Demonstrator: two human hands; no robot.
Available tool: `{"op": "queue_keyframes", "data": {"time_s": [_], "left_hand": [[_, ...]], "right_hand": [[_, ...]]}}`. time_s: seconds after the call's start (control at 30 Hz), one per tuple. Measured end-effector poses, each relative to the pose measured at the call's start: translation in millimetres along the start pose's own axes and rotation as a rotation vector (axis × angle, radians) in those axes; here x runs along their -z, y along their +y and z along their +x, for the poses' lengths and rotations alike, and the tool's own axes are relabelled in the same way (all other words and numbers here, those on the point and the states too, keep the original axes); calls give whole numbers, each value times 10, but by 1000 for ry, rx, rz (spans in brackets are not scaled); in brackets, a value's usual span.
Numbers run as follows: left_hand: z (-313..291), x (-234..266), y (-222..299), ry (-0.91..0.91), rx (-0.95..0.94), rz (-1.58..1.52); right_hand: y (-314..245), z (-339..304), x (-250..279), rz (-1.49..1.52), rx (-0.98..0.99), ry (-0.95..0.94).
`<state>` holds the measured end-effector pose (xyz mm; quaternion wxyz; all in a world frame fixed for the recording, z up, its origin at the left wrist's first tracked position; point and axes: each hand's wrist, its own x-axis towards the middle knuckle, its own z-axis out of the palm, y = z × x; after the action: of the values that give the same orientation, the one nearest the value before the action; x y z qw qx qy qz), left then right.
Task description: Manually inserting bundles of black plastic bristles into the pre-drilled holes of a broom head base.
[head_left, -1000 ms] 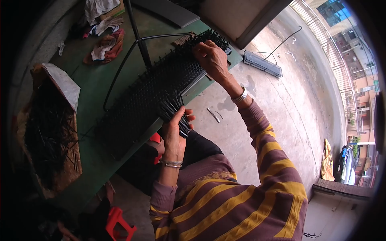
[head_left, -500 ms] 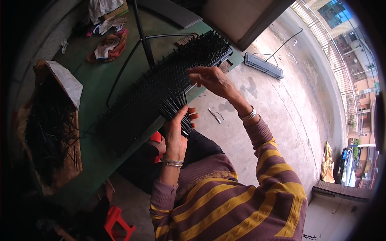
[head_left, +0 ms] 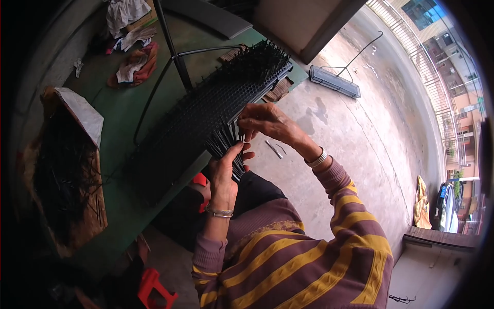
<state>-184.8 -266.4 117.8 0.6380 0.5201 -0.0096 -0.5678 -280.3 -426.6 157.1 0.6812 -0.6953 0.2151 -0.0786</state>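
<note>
My left hand [head_left: 223,172] is closed around a fanned bundle of thin black strips [head_left: 220,141], their upper ends pointing away from me. My right hand [head_left: 270,123] is pinched at the right-hand upper ends of this bundle, with a strip at its fingertips; the exact grip is partly hidden. Just beyond both hands lies a long black rack with a honeycomb of holes [head_left: 206,110]. Many black strips [head_left: 262,59] stand crowded in its far end.
A green table [head_left: 121,229] carries the rack, a black metal stand [head_left: 177,62], crumpled cloths [head_left: 136,64] and an open cardboard box [head_left: 85,116] of black strips. Red stools [head_left: 154,288] stand below. A wire basket with a long hook [head_left: 334,82] lies on the concrete floor.
My right hand has come down and toward me from above the rack to the bundle's tips, its fingers closing there. My left hand keeps its hold on the bundle.
</note>
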Motion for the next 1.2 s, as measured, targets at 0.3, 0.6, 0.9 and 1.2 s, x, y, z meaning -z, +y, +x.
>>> {"op": "queue_keyframes", "data": {"time_s": [0.3, 0.6, 0.9, 1.2], "left_hand": [[136, 157, -38, -29, 70, -336], [180, 139, -116, -8, 89, -394], [132, 49, -52, 29, 56, -293], [88, 18, -32, 2, 0, -269]], "right_hand": [[-55, 236, 479, -487, 489, 807], [232, 475, 643, -630, 558, 809], [167, 479, 765, -716, 481, 695], [35, 615, 807, -659, 466, 546]]}}
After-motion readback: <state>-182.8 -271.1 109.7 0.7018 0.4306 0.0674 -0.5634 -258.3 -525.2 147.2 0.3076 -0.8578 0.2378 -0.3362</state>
